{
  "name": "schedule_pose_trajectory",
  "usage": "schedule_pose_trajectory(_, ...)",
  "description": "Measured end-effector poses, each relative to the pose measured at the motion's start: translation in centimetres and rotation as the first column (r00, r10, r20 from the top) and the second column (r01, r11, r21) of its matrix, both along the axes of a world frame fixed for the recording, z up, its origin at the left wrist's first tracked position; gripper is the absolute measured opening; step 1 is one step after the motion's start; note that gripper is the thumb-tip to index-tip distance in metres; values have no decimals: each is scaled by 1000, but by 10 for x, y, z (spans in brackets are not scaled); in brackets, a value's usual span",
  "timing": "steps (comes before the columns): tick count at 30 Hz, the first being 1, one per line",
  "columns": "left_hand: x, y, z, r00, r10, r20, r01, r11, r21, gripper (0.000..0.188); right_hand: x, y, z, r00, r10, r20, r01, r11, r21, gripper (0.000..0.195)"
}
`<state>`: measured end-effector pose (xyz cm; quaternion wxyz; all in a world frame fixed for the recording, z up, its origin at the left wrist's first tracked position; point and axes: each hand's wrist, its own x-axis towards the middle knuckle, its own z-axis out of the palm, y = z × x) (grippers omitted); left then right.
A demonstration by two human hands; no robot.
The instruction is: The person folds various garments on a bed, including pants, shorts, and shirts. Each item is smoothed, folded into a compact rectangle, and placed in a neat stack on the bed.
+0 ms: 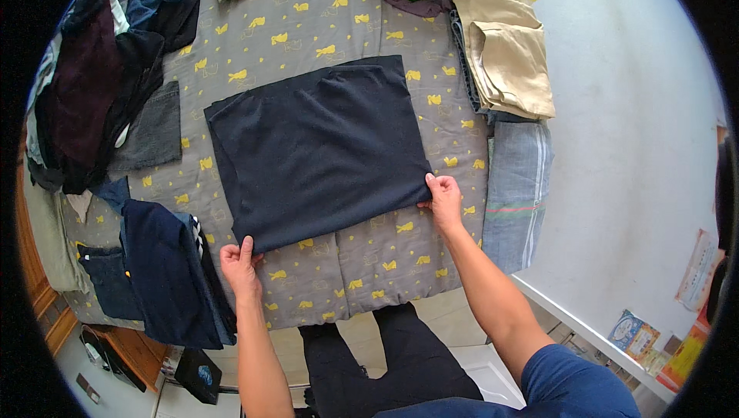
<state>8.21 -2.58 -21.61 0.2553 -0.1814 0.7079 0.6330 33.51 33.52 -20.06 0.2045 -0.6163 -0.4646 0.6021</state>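
A dark navy piece of cloth (323, 146), folded into a rough rectangle, lies flat on the bed in front of me. Its surface shows soft creases, and a second layer peeks out along the left and far edges. My left hand (241, 265) pinches its near left corner, thumb on top and fingers beneath. At the near right corner, my right hand (443, 198) grips the cloth in the same way. What kind of garment it is, I cannot tell.
A grey bedsheet (346, 25) with yellow rabbits covers the bed. Loose dark clothes (86, 94) heap up at the far left; folded dark garments (167, 273) lie nearer. Folded beige trousers (508, 60) and a grey-blue striped cloth (517, 198) line the right edge, beside a white wall (623, 129).
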Motion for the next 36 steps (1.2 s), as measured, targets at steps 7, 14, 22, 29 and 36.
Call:
schedule_pose_trajectory(7, -4, 54, 69, 978, 84, 191, -114, 982, 152, 24, -28, -4, 58, 994, -11, -107, -12, 977, -211, 23)
schedule_pose_trajectory(14, -20, 60, 249, 961, 243, 134, -271, 927, 258, 32, -36, 0, 227, 878, -157, -451, 110, 986, -129, 27)
schedule_pose_trajectory(22, -80, 68, 307, 980, 90, 178, -157, 899, 408, 7, -63, 23, 314, 852, -98, -514, 24, 988, -150, 11)
schedule_pose_trajectory(29, -90, 80, 361, 995, 102, -21, -77, 858, 507, 10, -74, 24, 358, 744, -46, -667, 65, 998, 4, 10)
schedule_pose_trajectory(36, -29, 36, 290, 999, 30, -38, -13, 926, 377, 10, -12, -8, 274, 790, -118, -601, 143, 990, -6, 5)
